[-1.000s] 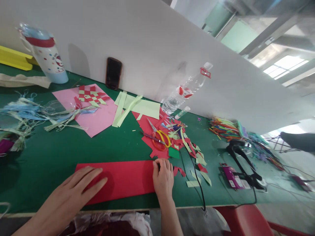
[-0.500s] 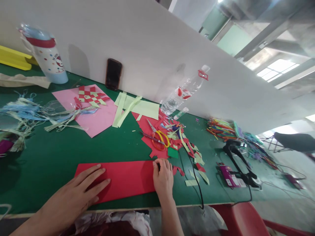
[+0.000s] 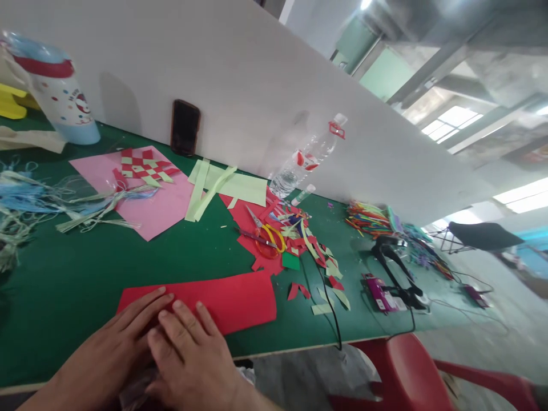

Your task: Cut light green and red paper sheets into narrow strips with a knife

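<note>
A folded strip of red paper (image 3: 244, 302) lies lengthwise near the table's front edge, its right end slightly raised and rounded. On its left part my left hand (image 3: 111, 342) rests flat, fingers stretched out. Right beside it my right hand (image 3: 194, 348) lies with fingers spread on the paper's lower edge. Both hands are open, and the paper under them is hidden. Beyond the strip are scissors with yellow handles (image 3: 274, 237) and a second dark-bladed pair (image 3: 257, 237), on red paper scraps (image 3: 244, 214).
Against the wall stand a water bottle (image 3: 302, 165), a phone (image 3: 185, 128) and a flask (image 3: 60, 91). Pink paper (image 3: 149, 217), pale green strips (image 3: 244, 187) and blue tassels (image 3: 25, 191) lie on the green table (image 3: 184, 257). A black cable (image 3: 327, 291) crosses the right side, near a red chair (image 3: 411, 371).
My right hand has left the strip's right end and moved left, now next to my left hand. The view has shifted slightly to the right.
</note>
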